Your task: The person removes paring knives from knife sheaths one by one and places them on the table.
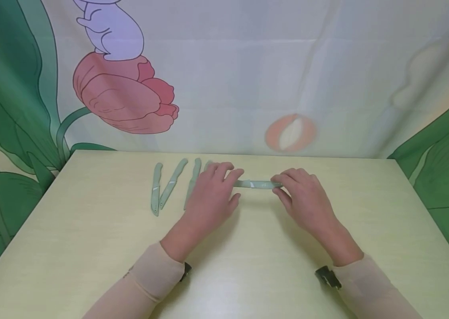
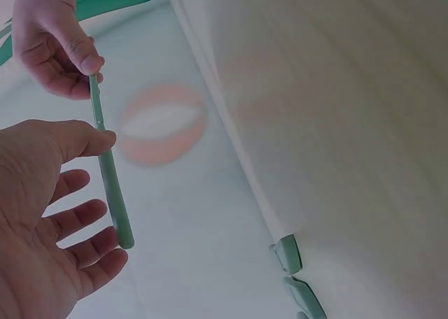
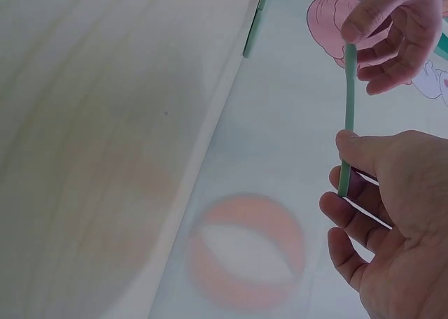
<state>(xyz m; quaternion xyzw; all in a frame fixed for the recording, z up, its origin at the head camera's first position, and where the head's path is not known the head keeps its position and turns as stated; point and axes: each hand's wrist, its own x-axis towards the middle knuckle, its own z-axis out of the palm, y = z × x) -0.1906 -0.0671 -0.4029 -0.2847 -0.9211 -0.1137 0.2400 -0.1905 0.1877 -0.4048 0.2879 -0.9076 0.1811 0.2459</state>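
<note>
A slim pale-green knife in a matching sheath (image 1: 262,184) is held level above the table between both hands. My left hand (image 1: 212,195) pinches its handle end between thumb and fingers, as the handle (image 2: 115,200) in the left wrist view shows. With thumb and fingertips, my right hand (image 1: 306,199) grips the sheathed blade end; the right wrist view shows this end of the knife (image 3: 344,178) just past the thumb. Left of the hands lie similar green knives, among them one knife (image 1: 156,189) at the far left and a slanted knife (image 1: 173,183) beside it. My left hand partly covers the nearest ones.
The pale wooden table (image 1: 89,248) ends at a back edge close behind the knives. A printed curtain (image 1: 224,88) with a flower and leaves hangs behind it. Dark straps (image 1: 328,278) show at the sleeve cuffs.
</note>
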